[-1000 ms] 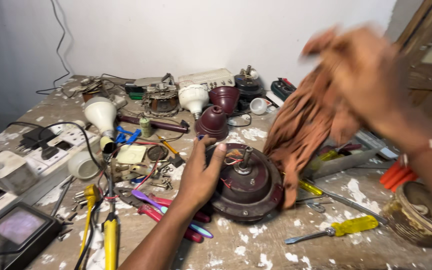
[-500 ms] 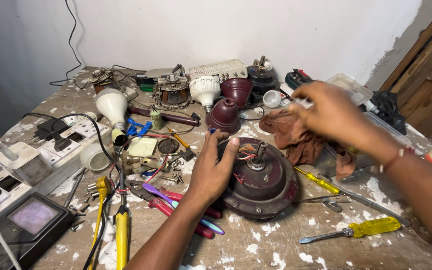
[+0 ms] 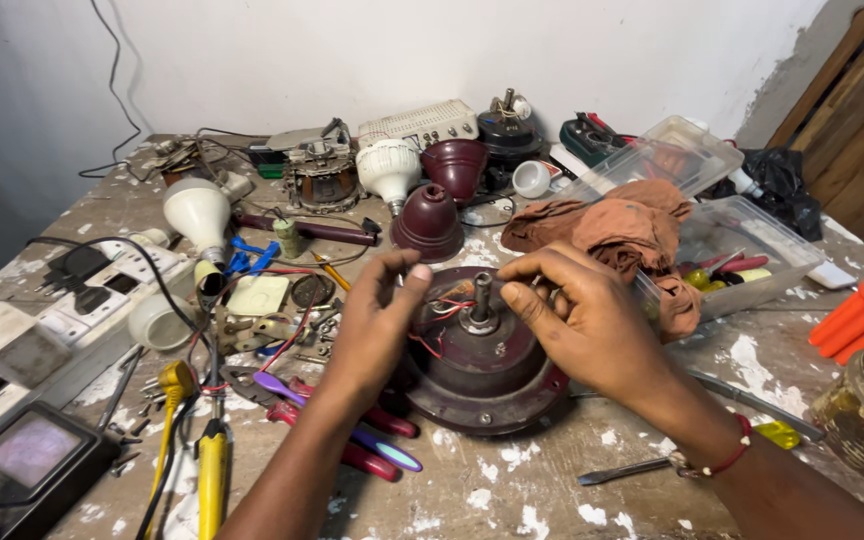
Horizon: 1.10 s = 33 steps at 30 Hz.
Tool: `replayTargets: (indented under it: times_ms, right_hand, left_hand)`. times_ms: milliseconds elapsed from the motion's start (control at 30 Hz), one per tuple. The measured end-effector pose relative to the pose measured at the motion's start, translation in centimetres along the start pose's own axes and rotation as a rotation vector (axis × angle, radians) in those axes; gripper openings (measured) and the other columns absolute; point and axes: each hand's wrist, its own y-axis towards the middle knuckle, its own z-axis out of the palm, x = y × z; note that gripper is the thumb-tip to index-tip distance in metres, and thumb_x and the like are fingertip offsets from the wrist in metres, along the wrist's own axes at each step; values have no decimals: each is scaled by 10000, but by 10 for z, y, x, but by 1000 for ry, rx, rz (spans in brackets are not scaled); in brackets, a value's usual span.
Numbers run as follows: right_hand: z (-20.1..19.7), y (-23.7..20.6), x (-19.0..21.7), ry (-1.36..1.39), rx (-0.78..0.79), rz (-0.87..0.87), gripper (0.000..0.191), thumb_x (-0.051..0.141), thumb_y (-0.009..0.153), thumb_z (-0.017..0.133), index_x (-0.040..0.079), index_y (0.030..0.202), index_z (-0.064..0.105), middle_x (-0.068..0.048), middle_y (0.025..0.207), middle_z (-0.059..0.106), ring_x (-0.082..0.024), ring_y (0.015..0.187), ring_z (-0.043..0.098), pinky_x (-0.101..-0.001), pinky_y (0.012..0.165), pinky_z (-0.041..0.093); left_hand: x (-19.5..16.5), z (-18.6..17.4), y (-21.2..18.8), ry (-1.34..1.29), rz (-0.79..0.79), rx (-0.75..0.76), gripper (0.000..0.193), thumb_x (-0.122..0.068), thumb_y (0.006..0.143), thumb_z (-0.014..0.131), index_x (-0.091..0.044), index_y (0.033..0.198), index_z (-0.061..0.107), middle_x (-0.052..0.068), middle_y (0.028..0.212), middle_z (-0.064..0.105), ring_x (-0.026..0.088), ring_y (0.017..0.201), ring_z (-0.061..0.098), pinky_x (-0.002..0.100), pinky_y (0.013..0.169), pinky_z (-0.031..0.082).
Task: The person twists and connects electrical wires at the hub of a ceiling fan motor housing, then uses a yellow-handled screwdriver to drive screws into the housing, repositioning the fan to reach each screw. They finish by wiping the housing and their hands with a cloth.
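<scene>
Maroon fan motor (image 3: 477,375) sits on the bench between both hands. Left hand (image 3: 377,320) rests on its left rim, fingers loosely curled, gripping nothing clearly. Right hand (image 3: 582,320) on the upper right, fingertips pinched at the wires (image 3: 449,305) beside the shaft (image 3: 480,297). Brown cloth (image 3: 617,225) just beyond the right hand.

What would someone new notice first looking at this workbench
First, the round maroon fan motor at the middle of the bench, with both hands on it: the left hand on its left side, the right hand at the wires by its shaft. Behind it lies a crumpled brown cloth, and to the left a white bulb among scattered tools.
</scene>
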Motion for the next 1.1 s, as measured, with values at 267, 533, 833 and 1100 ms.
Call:
replayTargets:
  times_ms: [267, 533, 833, 1100]
  right_hand:
    - [-75, -16, -27, -425, 512, 540, 281, 330, 1015, 627, 149, 1189, 753, -66, 919, 696, -183, 714, 660, -357, 673, 551]
    - [-114, -92, -63, -555, 907, 287, 525, 442, 826, 777, 257, 1298, 644, 44, 1231, 643, -201, 1187, 613, -404, 963, 485]
    - [-117, -90, -43, -726, 889, 493, 418, 428, 932, 621, 271, 1316, 573, 51, 1205, 593, -183, 1265, 511, -416, 1082, 375]
    - [-107, -63, -16, -370, 353, 324, 443, 435, 901, 676, 207, 1276, 620, -46, 1069, 747, -215, 929, 732, -405, 791, 558]
  left_hand:
    - [-12, -8, -6, -197, 227, 128, 446, -288, 966, 633, -5, 1311, 615, 164, 1378, 627, 194, 1270, 580, 345, 1107, 420]
    - [-17, -8, -10, -24, 355, 237, 490, -223, 877, 731, -1, 1301, 630, 254, 1592, 490, 322, 1590, 311, 427, 1258, 201]
    - [-12, -3, -9, 151, 402, 195, 559, -105, 796, 790, -25, 1312, 594, 207, 1537, 547, 304, 1572, 311, 424, 1241, 236]
    - [-5, 1, -7, 160, 354, 185, 605, -22, 781, 773, -3, 1347, 562, 170, 1500, 574, 242, 1481, 446, 362, 1185, 331]
